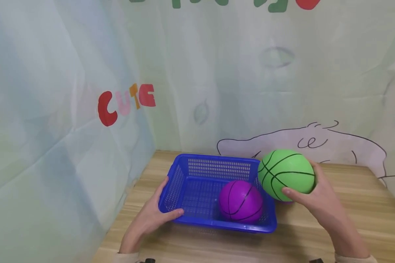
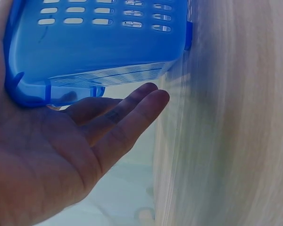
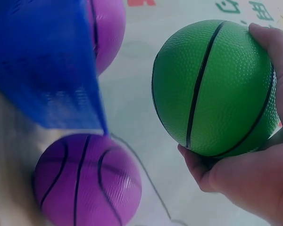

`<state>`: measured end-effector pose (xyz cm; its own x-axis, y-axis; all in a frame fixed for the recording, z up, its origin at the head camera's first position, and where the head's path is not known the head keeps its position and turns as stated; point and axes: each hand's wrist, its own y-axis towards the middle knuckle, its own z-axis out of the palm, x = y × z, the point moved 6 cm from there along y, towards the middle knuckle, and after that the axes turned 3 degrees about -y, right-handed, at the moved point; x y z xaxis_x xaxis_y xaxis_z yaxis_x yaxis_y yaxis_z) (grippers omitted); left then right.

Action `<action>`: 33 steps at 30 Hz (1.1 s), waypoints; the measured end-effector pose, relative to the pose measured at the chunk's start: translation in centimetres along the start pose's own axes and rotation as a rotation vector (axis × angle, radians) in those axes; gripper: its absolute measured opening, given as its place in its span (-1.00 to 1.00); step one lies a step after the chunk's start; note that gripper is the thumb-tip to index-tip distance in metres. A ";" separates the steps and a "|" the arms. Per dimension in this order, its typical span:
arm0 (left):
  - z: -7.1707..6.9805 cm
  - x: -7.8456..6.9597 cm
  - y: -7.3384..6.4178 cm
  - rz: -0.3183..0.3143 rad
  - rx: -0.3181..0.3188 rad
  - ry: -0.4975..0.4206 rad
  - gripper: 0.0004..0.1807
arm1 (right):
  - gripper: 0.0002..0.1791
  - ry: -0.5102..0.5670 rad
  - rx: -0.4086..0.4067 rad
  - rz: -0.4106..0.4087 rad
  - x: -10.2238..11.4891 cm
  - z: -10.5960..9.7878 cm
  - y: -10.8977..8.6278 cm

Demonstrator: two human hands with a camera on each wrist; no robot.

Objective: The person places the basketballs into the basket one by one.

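A blue plastic basket [image 1: 197, 219] stands on the table with one purple ball [image 1: 241, 201] inside, at its right end. My left hand [image 1: 153, 213] holds the basket's near left corner, thumb over the rim; in the left wrist view several fingers [image 2: 132, 117] stretch out below the rim. My right hand [image 1: 319, 197] grips a green ball [image 1: 286, 175] marked like a basketball, raised beside the basket's right end. Under it sits a second purple ball [image 3: 87, 181], outside the basket and mostly hidden by the green ball in the head view.
The wood-grain table [image 1: 349, 204] runs back to a printed cloth [image 1: 237, 91] at the rear. Another cloth side with coloured letters [image 1: 126, 104] borders the table on the left.
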<state>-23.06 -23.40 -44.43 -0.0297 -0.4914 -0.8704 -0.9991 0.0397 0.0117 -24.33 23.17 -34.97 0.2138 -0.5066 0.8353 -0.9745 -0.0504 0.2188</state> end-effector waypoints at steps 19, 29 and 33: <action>-0.1 0.1 0.3 0.053 0.017 -0.012 0.38 | 0.20 0.151 0.112 -0.078 5.7 5.8 2.9; 0.0 0.4 -0.1 0.044 0.015 -0.009 0.40 | 0.20 0.275 0.212 -0.095 7.1 10.3 2.3; -0.1 0.4 0.0 0.079 0.014 -0.022 0.43 | 0.16 0.304 0.220 -0.123 7.8 11.4 2.2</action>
<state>-23.09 -23.66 -44.73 -0.1078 -0.4667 -0.8778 -0.9932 0.0902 0.0740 -25.59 9.28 -33.76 0.3084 -0.2089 0.9280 -0.9246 -0.2951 0.2408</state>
